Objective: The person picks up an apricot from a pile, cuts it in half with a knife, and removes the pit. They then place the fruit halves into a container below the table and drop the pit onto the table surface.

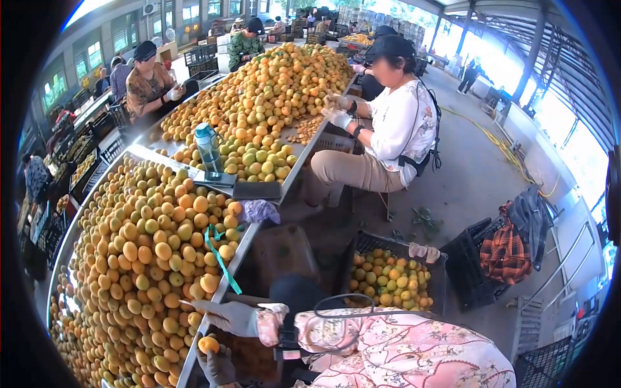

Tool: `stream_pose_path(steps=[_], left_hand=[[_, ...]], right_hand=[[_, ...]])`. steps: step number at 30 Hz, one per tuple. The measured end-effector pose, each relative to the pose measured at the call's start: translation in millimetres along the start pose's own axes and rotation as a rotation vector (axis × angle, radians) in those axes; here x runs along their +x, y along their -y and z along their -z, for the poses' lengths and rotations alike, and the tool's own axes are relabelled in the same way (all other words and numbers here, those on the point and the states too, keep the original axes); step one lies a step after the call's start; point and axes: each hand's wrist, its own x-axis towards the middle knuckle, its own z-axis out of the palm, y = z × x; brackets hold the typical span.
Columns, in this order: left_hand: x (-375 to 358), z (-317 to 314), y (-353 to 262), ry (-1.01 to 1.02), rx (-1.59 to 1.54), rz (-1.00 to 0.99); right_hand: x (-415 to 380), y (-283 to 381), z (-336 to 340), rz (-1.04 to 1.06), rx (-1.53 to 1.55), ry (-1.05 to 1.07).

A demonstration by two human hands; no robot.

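Observation:
My left hand [218, 368], in a grey glove, is at the bottom edge beside the metal table rim [194, 352]. Its fingers are closed round an apricot [208, 344] whose upper side looks orange and bare. Just above it, my right hand [231, 317] in a light grey glove reaches over the rim towards the fruit. A thin pale tip shows at its fingertips; what it belongs to is too small to make out. A large heap of apricots [139, 278] covers the table to the left of both hands. A green strap [220, 262] lies on the heap's edge.
A bottle [208, 150], a phone [257, 190] and a purple cloth [260, 211] rest on the table divider. A crate of apricots [391, 279] stands on the floor, with a black crate [467, 265] beside it. A co-worker in white [401, 123] sits farther along; others work opposite.

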Motion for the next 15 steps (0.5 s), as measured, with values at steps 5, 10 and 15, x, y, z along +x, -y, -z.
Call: stream_pose_path(steps=[5, 10, 15], left_hand=[[-5, -23, 18, -0.367, 0.571, 0.145], [-10, 35, 18, -0.114, 0.837, 0.001], [-17, 63, 6, 0.648, 3.213, -1.466]], right_hand=[[-37, 21, 27, -0.369, 0.088, 0.303], [-41, 34, 35, -0.383, 0.060, 0.413], [-49, 47, 58, -0.319, 0.049, 0.343]])
